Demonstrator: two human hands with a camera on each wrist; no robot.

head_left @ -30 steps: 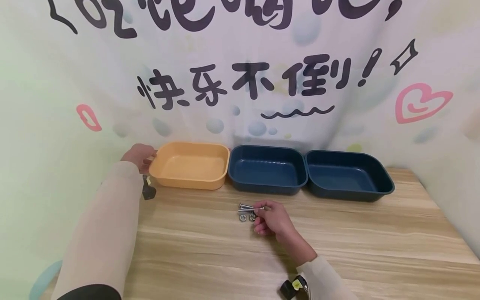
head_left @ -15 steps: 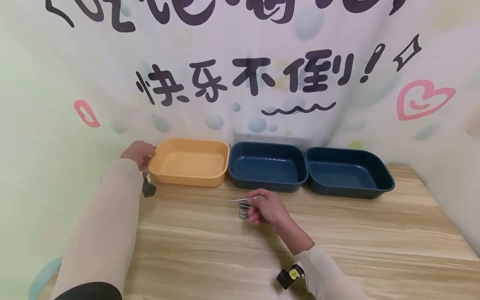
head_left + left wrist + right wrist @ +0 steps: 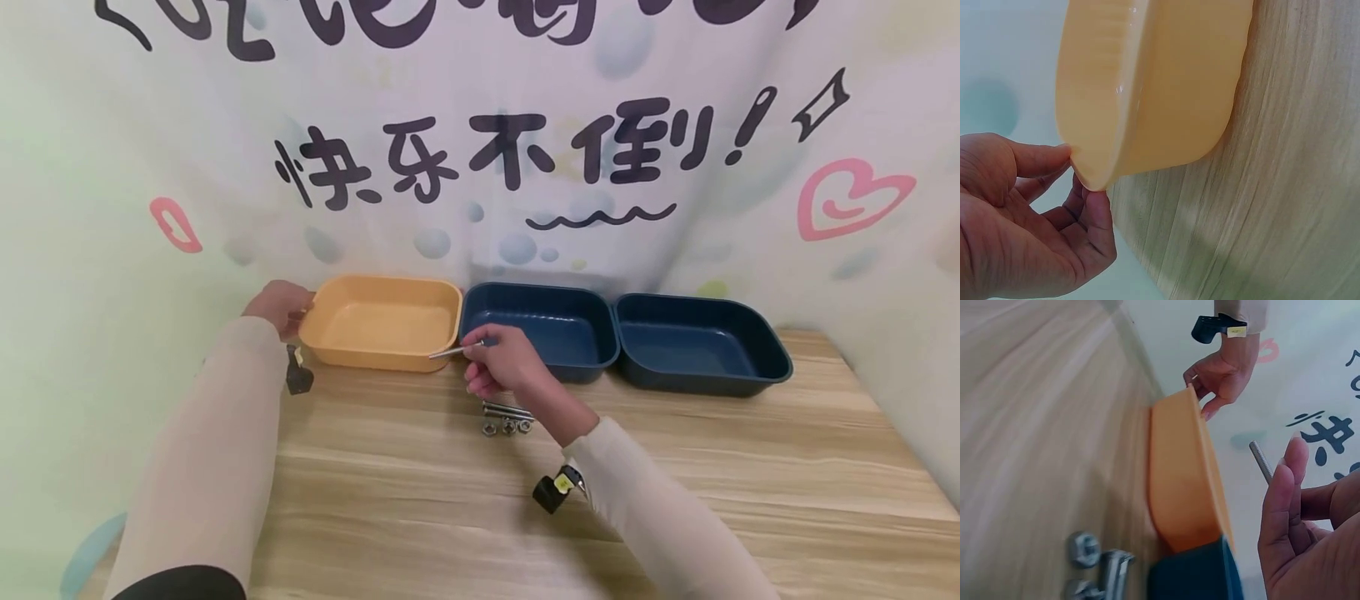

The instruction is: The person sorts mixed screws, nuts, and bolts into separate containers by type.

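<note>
Fingers of the right hand pinch a long bolt above the gap between the yellow tray and the near blue tray. Her left hand pinches the yellow tray's corner. More bolts and nuts lie on the table.

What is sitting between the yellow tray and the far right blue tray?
In the head view, one more blue tray sits between the yellow tray and the right blue tray, rims close together. The right hand, holding a bolt, partly covers its front left corner.
</note>
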